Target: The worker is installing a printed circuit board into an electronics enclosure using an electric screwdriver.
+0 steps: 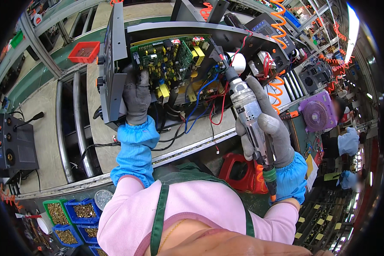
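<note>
An open metal chassis (175,29) with a green circuit board (160,64) inside lies before me on the line. My left hand (136,96), in a grey glove, reaches between its dark front panel (114,81) and the board. Those fingers are bent together; whatever they grip is hidden. In my right hand (271,123), also gloved, is a silver air screwdriver (246,106), held with the fingers wrapped round its body. Its tip points up into the chassis, close to a white cylinder (238,63) and loose blue and red wires (200,91).
Metal rollers (80,115) cross the line on the left, near another dark machine unit (13,143). A red tray (84,52) stands farther back. Low left are bins of brass-coloured parts (84,210). A purple fan (318,112) and coiled orange hoses (277,96) are right.
</note>
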The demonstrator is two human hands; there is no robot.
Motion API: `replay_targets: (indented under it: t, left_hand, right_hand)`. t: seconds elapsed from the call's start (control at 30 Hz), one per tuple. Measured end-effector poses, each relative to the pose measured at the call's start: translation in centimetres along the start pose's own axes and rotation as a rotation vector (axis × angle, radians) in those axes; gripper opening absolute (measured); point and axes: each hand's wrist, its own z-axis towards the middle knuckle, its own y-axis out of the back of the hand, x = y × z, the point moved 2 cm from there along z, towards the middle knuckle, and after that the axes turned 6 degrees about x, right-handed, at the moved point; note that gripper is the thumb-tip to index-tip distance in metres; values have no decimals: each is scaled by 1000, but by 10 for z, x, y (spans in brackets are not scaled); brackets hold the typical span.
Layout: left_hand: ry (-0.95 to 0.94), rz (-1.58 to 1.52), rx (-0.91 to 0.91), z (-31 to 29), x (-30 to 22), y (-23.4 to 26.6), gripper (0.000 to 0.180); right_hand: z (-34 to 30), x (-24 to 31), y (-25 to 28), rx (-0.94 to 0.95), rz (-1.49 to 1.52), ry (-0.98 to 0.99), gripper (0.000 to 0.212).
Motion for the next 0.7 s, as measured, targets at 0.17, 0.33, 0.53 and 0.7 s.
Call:
replay_targets:
  t: [0.17, 0.33, 0.53, 0.7]
  left_hand:
    - [-2, -61, -62, -3, 11, 0, 27]
    - [43, 121, 3, -1, 0, 1, 27]
    - [-46, 13, -50, 1, 8, -3, 25]
    - [-31, -11, -53, 3, 0, -4, 25]
  right_hand:
    - [2, -2, 1, 10, -2, 18, 87]
    - [0, 0, 4, -17, -24, -8, 89]
    - [3, 1, 2, 18, -24, 8, 87]
    - [4, 2, 2, 5, -35, 0, 85]
